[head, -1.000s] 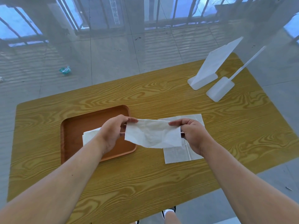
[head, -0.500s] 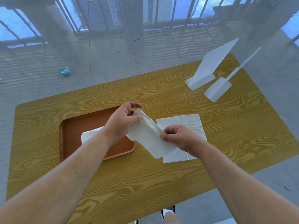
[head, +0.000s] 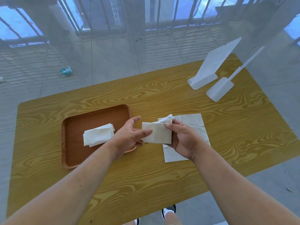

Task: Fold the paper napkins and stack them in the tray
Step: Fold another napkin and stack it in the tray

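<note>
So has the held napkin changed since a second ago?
Yes: the held napkin is folded narrower, its right edge now short of the flat napkin's far-right corner.

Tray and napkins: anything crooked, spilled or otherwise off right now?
Mostly tidy. The folded napkins in the tray lie skewed to its edges, their layers fanned at the right end. The napkin being folded has one corner sticking up. A crumpled teal wrapper lies on the floor beyond the table.

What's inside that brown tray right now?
The tray holds a small stack of folded napkins lying near its middle. How many are in the stack cannot be counted. The left hand covers the tray's near right corner.
</note>
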The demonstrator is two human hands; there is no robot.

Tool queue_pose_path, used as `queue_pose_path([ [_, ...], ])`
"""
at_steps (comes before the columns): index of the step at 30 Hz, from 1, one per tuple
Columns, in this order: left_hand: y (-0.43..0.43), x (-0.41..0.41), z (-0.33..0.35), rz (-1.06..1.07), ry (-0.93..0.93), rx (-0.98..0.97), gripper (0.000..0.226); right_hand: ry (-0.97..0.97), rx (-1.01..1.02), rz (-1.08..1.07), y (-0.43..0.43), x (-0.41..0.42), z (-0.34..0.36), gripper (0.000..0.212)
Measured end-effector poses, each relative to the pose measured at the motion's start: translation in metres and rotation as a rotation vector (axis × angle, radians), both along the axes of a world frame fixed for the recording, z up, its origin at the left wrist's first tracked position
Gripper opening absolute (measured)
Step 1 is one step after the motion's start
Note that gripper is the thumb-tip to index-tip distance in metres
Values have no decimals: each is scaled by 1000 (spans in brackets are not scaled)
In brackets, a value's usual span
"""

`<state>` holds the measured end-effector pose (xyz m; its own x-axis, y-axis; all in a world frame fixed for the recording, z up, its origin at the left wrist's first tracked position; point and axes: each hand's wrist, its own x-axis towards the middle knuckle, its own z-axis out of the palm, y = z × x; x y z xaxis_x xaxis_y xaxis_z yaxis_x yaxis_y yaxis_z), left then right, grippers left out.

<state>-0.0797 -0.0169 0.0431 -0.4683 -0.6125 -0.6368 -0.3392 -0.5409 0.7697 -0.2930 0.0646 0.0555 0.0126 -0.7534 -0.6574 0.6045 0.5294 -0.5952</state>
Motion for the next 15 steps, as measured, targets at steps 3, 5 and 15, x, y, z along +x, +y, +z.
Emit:
queue_pose_path([
  [3,3,-7,1,34,95,8,105,25,-28,12,-4,2,3,18],
  [5,1,-11,3,87,124,-27,99,157,-24,33,-6,5,4,34],
  [15,-6,-8,6,-24,96,-45,51,345,-190,139,-11,5,8,95],
])
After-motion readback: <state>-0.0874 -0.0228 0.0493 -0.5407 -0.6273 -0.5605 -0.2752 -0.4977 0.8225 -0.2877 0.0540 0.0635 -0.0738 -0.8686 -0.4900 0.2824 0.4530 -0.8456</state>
